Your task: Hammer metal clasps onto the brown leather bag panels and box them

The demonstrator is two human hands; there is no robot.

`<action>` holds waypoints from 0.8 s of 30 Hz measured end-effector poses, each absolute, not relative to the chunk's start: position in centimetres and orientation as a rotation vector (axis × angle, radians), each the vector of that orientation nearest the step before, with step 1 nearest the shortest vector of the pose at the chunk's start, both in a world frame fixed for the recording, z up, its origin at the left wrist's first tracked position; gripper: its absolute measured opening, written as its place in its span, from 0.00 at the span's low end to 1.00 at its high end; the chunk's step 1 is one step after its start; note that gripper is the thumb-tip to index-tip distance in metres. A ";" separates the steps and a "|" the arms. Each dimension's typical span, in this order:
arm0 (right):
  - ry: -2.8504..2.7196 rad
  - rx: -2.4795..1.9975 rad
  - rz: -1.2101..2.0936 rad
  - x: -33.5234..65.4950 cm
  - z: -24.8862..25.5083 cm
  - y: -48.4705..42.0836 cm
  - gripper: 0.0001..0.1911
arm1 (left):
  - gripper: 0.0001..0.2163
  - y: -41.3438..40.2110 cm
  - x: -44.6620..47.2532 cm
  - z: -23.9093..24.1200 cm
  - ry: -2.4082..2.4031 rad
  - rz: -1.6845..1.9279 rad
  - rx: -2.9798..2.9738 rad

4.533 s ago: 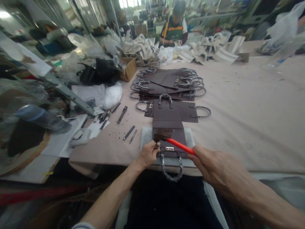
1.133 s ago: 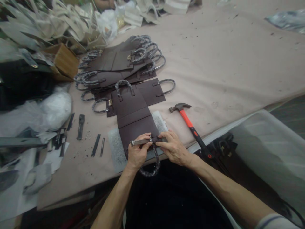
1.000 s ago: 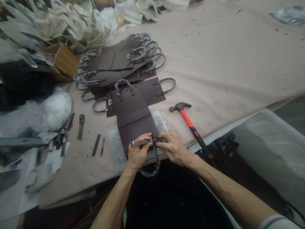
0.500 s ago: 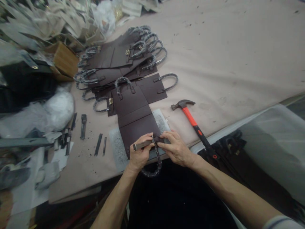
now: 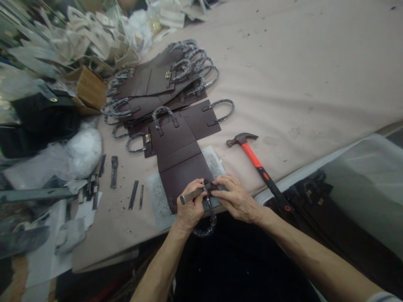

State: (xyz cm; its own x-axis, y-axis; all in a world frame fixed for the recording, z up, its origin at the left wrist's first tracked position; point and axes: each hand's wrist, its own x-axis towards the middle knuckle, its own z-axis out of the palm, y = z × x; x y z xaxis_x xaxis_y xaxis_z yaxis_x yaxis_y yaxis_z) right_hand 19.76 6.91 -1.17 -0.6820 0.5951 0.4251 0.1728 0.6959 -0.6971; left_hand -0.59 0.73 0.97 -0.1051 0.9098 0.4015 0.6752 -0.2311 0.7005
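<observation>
My left hand (image 5: 189,213) is closed around a flat metal bar-like tool (image 5: 190,195), whose blunt end sticks out to the left. My right hand (image 5: 239,200) pinches at the handle's attachment end, close to the left fingertips. What lies between its fingers is partly hidden. Beneath both hands is a dark brown leather bag panel (image 5: 185,178), its near edge at the table's front. From that edge a plastic-wrapped handle (image 5: 204,232) hangs down toward my lap. The panel rests on a pale speckled slab (image 5: 157,199).
A claw hammer (image 5: 252,155) with a red and black grip lies to the right. Several brown bag panels (image 5: 157,82) with wrapped handles are stacked beyond. Small metal tools (image 5: 133,195) lie at left, near a cardboard box (image 5: 91,89). A translucent bin (image 5: 362,184) stands at right.
Both hands stay together at the handle's end, with the bar turned slightly in the left hand. The whole view has shifted a little.
</observation>
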 end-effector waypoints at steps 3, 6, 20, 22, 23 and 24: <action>-2.100 -0.688 0.854 20.7 -0.8 6.9 0.18 | 0.05 0.9 -0.7 1.0 1.761 1.228 1.868; -1.950 -0.963 0.684 22.3 -0.5 7.6 0.16 | 0.05 1.2 -0.6 1.2 1.746 1.200 1.872; -1.995 -1.889 0.838 25.8 1.8 12.7 0.12 | 0.07 1.6 0.2 1.6 1.755 1.205 1.868; -1.608 -1.834 1.397 25.4 2.5 13.2 0.11 | 0.07 1.8 0.3 1.8 1.742 1.196 1.843; -1.414 -1.771 1.637 25.1 2.9 13.4 0.10 | 0.08 1.9 0.4 1.9 1.732 1.194 1.832; -1.270 -1.707 1.808 24.7 3.3 13.5 0.09 | 0.08 1.9 0.4 2.0 1.726 1.197 1.820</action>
State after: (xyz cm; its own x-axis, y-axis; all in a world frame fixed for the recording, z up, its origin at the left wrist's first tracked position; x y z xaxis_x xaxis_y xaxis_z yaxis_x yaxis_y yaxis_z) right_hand 24.74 13.45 3.26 -0.2146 0.7608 -0.6125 0.3179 -0.5385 -0.7803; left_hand 0.41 1.92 1.96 -0.1052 0.9397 0.3254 0.6344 -0.1886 0.7496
